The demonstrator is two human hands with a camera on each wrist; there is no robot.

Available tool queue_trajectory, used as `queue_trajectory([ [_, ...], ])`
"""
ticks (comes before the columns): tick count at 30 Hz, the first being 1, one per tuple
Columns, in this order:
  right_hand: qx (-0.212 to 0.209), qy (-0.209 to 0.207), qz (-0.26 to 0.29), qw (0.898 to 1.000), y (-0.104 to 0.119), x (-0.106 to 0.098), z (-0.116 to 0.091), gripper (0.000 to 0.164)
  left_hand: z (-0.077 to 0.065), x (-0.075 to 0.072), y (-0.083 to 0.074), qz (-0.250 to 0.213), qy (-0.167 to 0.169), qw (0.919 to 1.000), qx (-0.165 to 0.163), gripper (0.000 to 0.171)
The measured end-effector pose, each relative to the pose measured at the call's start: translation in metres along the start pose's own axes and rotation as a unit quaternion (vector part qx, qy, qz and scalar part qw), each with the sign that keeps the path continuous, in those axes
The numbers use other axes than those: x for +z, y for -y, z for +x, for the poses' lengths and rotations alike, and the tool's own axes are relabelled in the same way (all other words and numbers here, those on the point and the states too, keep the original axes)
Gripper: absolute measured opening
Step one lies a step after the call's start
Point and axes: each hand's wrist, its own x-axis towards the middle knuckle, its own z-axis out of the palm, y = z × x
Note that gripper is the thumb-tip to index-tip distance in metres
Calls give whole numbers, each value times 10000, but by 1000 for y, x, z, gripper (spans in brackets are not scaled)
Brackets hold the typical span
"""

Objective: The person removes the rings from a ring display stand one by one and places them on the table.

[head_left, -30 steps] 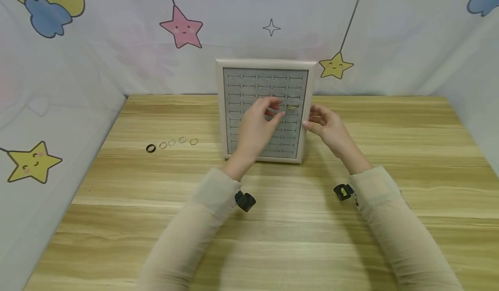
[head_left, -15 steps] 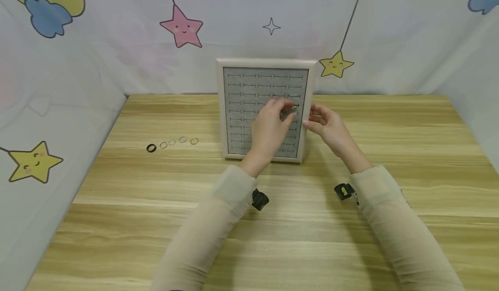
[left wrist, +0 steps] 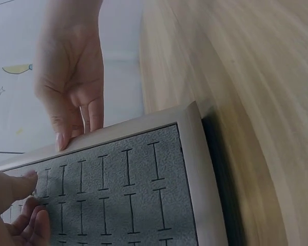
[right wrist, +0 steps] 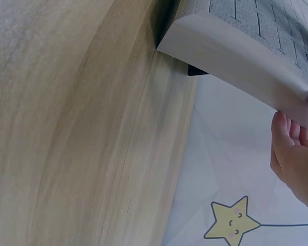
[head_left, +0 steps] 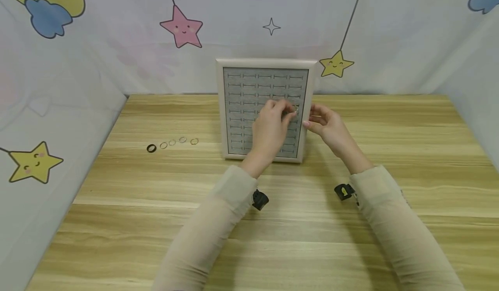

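A ring display board (head_left: 243, 141) with a pale frame and grey slotted padding stands upright on the table. My left hand (head_left: 270, 128) is at its right-hand column of slots, thumb and fingertips pinching a gold-coloured ring (head_left: 296, 108). That ring is at the padding; how deep it sits in a slot cannot be seen. In the left wrist view the fingers (left wrist: 23, 187) touch the grey surface and largely hide the ring. My right hand (head_left: 329, 128) grips the frame's right edge, thumb in front and fingers behind, as the right wrist view also shows (right wrist: 297, 159).
On the wooden table (head_left: 128, 221), left of the board, lie a black ring (head_left: 151, 148), several thin pale rings (head_left: 172, 143) and a gold-coloured ring (head_left: 194, 141). A white cloth (head_left: 241, 27) printed with stars hangs behind.
My left hand has moved right along the board to the ring, which earlier lay flatter in the slot and now shows more of its round. My right hand has stayed on the frame.
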Motion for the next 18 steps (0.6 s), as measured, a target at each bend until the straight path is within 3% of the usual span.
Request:
queue_trajectory([
  [8,26,4,42,10000,0,-1,-1,56,-1,-10,0,-775,219,9967,-105,17],
  [13,35,-30,60,10000,1,-1,0,56,-3,-22,7,-1112,-52,9936,-187,22],
  [18,72,-33,55,10000,1,0,0,56,-6,-38,22,-1307,-323,9898,-470,31],
])
